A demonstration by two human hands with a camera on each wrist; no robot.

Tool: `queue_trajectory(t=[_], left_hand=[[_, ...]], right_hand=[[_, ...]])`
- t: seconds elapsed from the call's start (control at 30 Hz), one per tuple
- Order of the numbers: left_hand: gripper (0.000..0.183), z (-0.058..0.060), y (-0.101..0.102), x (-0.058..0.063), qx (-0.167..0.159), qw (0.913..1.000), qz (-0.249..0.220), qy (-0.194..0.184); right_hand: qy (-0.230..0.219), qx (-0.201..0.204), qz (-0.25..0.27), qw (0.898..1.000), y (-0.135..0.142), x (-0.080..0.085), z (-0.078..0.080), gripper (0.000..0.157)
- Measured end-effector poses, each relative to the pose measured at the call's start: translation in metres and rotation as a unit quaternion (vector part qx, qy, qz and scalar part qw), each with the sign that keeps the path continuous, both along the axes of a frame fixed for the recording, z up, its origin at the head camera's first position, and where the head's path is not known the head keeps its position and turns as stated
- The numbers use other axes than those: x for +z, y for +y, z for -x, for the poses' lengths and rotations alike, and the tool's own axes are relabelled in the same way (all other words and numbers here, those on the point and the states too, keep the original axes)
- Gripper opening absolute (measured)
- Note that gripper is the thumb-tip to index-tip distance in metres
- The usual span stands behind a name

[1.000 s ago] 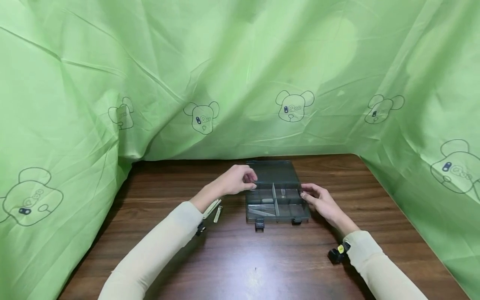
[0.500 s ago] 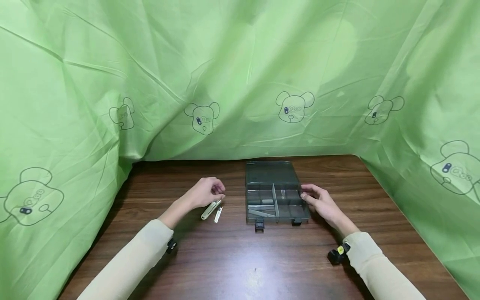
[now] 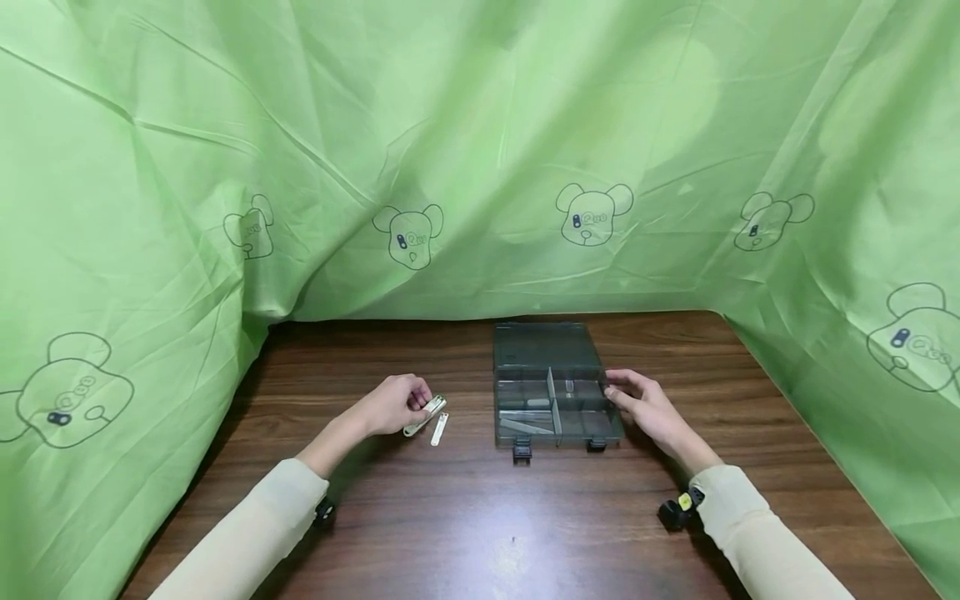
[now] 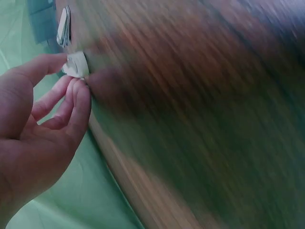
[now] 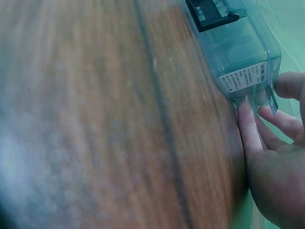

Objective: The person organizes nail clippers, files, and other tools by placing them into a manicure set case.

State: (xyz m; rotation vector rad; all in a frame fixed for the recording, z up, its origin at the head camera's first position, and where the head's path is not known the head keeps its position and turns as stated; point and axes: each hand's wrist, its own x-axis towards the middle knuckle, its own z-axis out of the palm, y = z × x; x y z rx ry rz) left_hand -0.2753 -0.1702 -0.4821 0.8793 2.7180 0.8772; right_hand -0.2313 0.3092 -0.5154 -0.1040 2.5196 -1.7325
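Observation:
My left hand pinches a large pale nail clipper between thumb and fingertips, low over the table; in the left wrist view the clipper is seen partly end-on. A smaller silver nail clipper lies just right of it. A dark see-through compartment box stands with its lid laid back. Inside are thin strips in the front left section and small pieces in others. My right hand grips the box's right side, its fingers against the wall in the right wrist view.
The brown wooden table extends in front of the box and between the hands. Green curtain hangs behind and at both sides. Two dark latches hang at the box's front. A white label marks one box wall.
My left hand has come from above the box back leftward to the nail clippers and now pinches the larger one. My right hand stays at the box's side.

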Motion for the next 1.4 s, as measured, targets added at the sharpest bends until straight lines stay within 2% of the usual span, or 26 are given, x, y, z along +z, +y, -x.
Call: queue_trajectory(t=[0.1, 0.33, 0.53, 0.7, 1.07, 1.4], left_hand=[[0.018, -0.002, 0.004, -0.002, 0.002, 0.9999, 0.013, 0.008], [0.021, -0.003, 0.010, -0.007, 0.019, 0.9972, 0.043, 0.058], [0.016, 0.000, 0.011, -0.003, 0.017, 0.9961, 0.038, 0.078], [0.015, 0.005, 0.020, 0.006, 0.014, 0.9959, 0.020, 0.087], [0.015, 0.012, 0.075, 0.031, -0.024, 0.9959, -0.018, 0.085], [0.017, 0.007, 0.135, 0.039, -0.088, 0.9916, -0.027, 0.090]], right_hand=[[-0.006, -0.002, 0.006, 1.000, 0.000, -0.002, -0.001, 0.049], [0.002, 0.001, 0.010, 1.000, 0.001, -0.003, -0.002, 0.051], [0.000, 0.000, 0.010, 1.000, 0.001, -0.003, -0.001, 0.050], [0.000, -0.004, 0.005, 1.000, -0.001, -0.003, 0.000, 0.048], [0.002, 0.001, 0.003, 1.000, -0.002, 0.000, -0.001, 0.050], [0.002, 0.003, 0.009, 1.000, 0.001, 0.003, -0.001, 0.052]])
